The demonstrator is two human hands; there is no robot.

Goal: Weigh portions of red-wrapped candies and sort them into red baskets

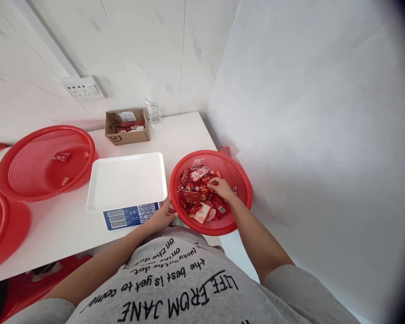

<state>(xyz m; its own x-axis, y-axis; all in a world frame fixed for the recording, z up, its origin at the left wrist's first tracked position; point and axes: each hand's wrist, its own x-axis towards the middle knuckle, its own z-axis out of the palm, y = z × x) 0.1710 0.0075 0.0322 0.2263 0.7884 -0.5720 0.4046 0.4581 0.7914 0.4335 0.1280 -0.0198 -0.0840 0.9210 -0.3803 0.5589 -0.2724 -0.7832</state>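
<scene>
The basket (243, 180) sits at the table's (70, 225) front right corner, packets (194, 197) heaped inside. The right hand (223, 189) is down among them, fingers pinching one; the left hand (162, 219) rests on the near-left rim, grip unclear.

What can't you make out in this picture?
Head view:
Print on packets: too small to read.
Scale display: too small.
Right hand: its grip on any packet is hidden by its own back.
Leftmost red basket: cut off by the left edge.
Cardboard box contents: partly hidden by its wall.
</scene>
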